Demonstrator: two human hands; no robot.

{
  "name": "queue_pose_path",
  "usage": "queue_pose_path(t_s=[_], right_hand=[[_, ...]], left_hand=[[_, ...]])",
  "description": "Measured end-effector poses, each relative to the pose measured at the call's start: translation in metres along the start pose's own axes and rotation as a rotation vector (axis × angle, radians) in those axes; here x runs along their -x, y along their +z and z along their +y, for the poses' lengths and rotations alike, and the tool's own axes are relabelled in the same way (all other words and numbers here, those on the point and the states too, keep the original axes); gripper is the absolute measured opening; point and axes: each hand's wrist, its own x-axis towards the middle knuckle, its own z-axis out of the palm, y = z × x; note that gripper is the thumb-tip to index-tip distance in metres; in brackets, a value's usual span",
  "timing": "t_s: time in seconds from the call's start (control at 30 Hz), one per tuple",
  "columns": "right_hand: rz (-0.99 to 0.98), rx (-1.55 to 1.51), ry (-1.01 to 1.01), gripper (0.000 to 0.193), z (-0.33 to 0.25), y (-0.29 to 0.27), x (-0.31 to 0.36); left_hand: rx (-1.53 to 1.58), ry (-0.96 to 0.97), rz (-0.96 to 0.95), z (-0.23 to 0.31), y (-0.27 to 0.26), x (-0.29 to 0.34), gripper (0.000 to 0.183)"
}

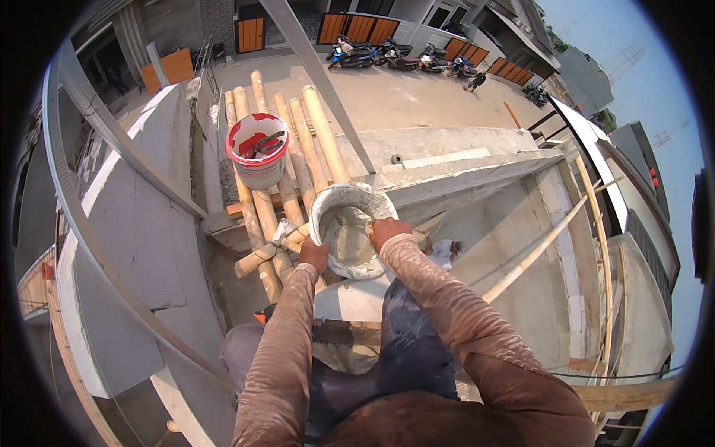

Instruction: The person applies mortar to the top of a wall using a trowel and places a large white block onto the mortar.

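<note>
Between both hands I hold a mortar-crusted bucket, its mouth turned up toward me. Wet grey mortar lies inside it. My left hand is closed on the rim at the near left, and my right hand grips the rim on the right side. Beneath the bucket a white board shows in front of my legs. Farther off to the left, a red and white bucket stands on bamboo poles, with a dark-handled tool lying in its mouth.
Bamboo poles form a platform high above the ground. Metal studs slant up in front and on the left. A grey block wall runs along the left. Below right, a person is partly visible. Motorbikes stand in the street.
</note>
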Motion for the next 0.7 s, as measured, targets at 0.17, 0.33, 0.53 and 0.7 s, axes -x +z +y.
queue_pose_path(t_s=[0.17, 0.33, 0.53, 0.7], right_hand=[[-0.138, 0.068, -0.210, 0.033, -0.032, -0.005, 0.035], [-0.027, 0.035, -0.053, 0.031, -0.007, -0.009, 0.009], [-0.187, 0.076, -0.180, 0.032, -0.031, -0.020, 0.030], [0.010, -0.038, -0.065, 0.032, -0.027, -0.021, 0.002]], left_hand=[[-0.019, -0.055, -0.007, -0.001, -0.020, 0.003, 0.044], [-0.013, -0.013, 0.050, 0.014, -0.013, 0.012, 0.041], [-0.006, -0.033, 0.033, 0.001, -0.016, 0.005, 0.042], [0.077, -0.013, 0.026, -0.019, -0.017, -0.009, 0.042]])
